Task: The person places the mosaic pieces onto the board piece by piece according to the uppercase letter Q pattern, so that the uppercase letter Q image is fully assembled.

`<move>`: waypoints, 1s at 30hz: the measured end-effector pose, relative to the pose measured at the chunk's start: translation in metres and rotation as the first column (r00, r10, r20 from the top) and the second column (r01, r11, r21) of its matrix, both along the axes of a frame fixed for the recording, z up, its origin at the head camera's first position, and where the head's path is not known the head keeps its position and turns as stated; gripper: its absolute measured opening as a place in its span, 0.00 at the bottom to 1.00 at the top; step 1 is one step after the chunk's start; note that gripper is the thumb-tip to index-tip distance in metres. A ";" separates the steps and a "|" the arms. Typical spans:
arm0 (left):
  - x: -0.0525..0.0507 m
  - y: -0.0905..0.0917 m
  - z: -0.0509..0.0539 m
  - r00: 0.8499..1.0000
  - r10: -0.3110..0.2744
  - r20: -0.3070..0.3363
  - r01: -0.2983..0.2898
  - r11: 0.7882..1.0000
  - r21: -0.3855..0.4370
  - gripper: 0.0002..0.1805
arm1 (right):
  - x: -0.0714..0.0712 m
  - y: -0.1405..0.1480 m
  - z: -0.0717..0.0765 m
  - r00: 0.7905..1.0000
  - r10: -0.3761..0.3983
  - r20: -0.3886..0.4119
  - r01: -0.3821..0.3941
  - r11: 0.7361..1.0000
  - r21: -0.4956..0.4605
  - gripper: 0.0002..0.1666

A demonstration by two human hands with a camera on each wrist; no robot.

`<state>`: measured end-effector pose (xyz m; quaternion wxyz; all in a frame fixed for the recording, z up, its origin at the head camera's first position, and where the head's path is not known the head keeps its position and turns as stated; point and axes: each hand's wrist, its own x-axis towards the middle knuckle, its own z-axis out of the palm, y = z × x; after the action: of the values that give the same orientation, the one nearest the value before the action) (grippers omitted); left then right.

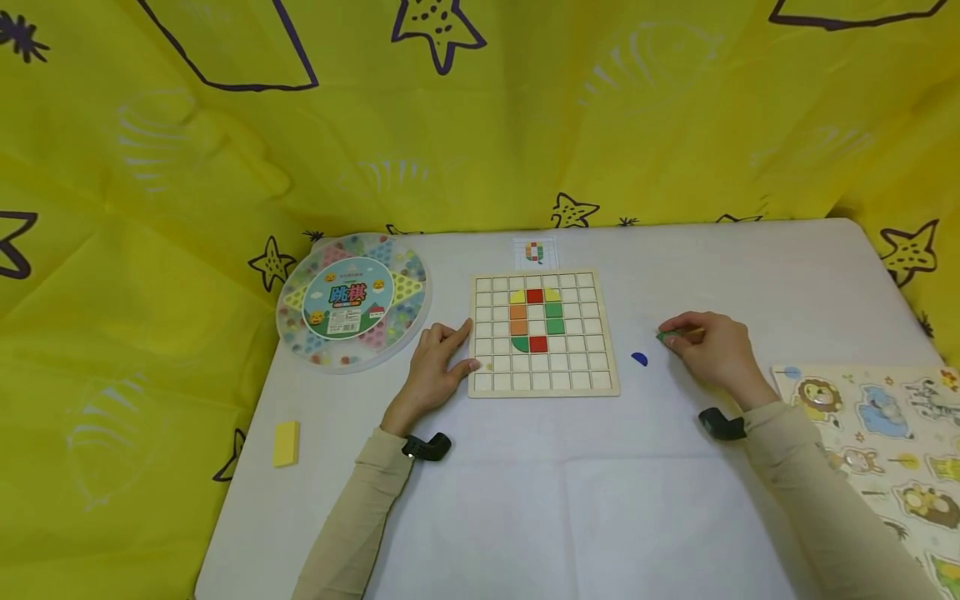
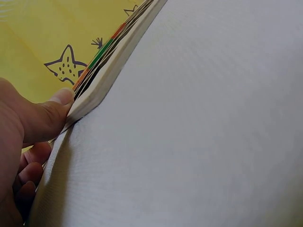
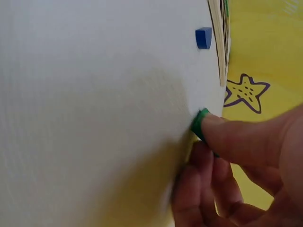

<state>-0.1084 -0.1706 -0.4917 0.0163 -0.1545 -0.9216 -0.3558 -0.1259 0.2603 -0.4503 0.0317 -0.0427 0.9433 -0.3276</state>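
Note:
A wooden grid board [image 1: 551, 385] lies on the white table, with red, yellow, orange and green pieces set in a ring on it. My left hand [image 1: 433, 367] rests at its left side, thumb and index finger touching the edge; the left wrist view shows the thumb [image 2: 49, 116] at the board's corner. To the right of the board, my right hand [image 1: 712, 346] pinches a small green piece [image 3: 199, 122] between thumb and fingers, close above the table. A blue half-round piece [image 1: 639, 358] lies between that hand and the board.
Behind the board lies a small pattern card [image 1: 547, 254]. A round Chinese checkers box [image 1: 348, 300] stands at the back left, a yellow block [image 1: 286, 443] nearer on the left. An animal puzzle board [image 1: 885, 442] lies at the right. Yellow cloth [image 1: 480, 133] hangs behind the table.

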 end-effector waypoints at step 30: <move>0.000 0.001 0.003 1.000 -0.004 0.008 0.004 1.000 -0.006 0.39 | 0.001 -0.032 0.001 0.998 -0.004 0.066 0.018 0.978 -0.209 0.13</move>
<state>-0.1080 -0.1699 -0.4885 0.0118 -0.1549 -0.9224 -0.3536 -0.1248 0.2283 -0.4489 0.0558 -0.0299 0.9024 -0.4263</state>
